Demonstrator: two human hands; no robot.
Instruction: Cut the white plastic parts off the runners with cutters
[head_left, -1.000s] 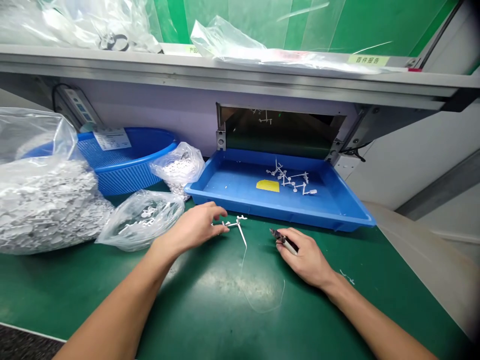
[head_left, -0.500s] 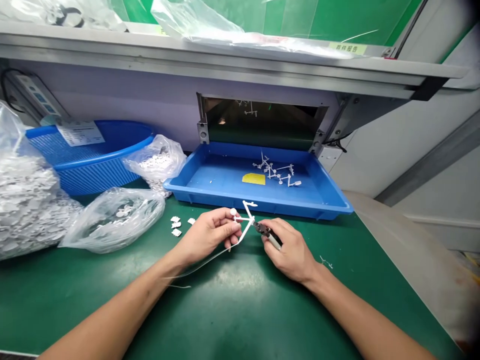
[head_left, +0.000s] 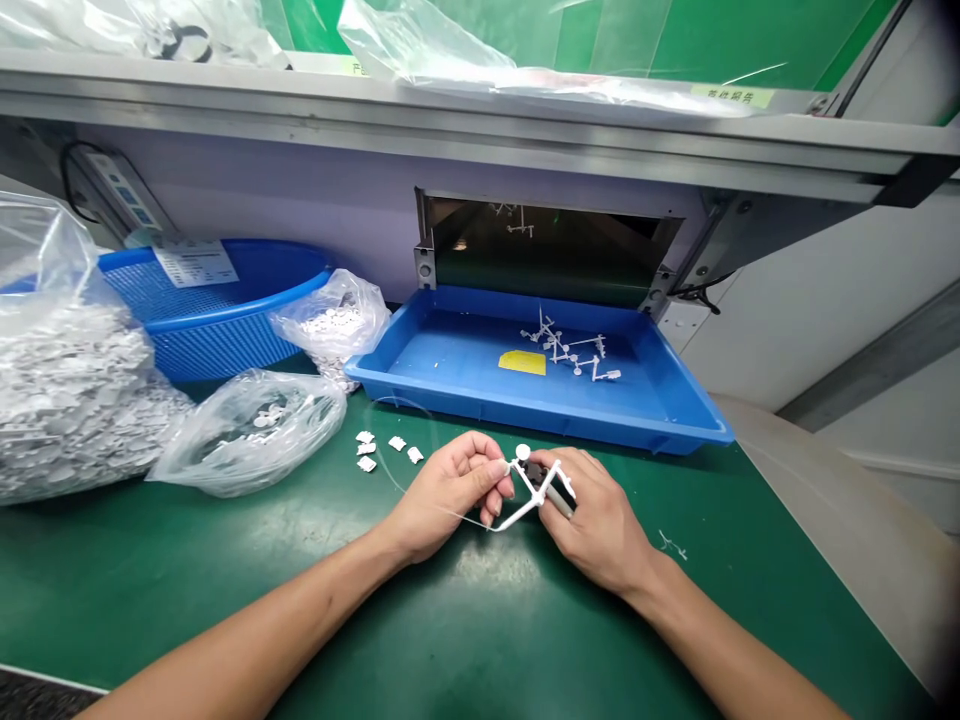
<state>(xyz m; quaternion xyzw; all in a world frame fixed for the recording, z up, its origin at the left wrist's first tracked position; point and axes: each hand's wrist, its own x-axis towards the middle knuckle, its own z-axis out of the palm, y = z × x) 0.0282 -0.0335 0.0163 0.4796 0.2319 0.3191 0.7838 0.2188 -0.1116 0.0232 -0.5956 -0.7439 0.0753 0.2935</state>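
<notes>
Beside the loose white pieces, the left hand pinches a branching white frame between both hands. Should that twist, the cutters within the right hand's curled fingers could bite askew.

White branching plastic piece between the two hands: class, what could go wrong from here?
The left hand has its fingers close to the dark-headed, pale-handled cutters in the right hand, so a slip might nip them.
The thin clear strand trailing from the white branching plastic piece runs past the left hand and could snag.
The small flat white pieces lie loose near the left hand, so a careless sweep might scatter them.
</notes>
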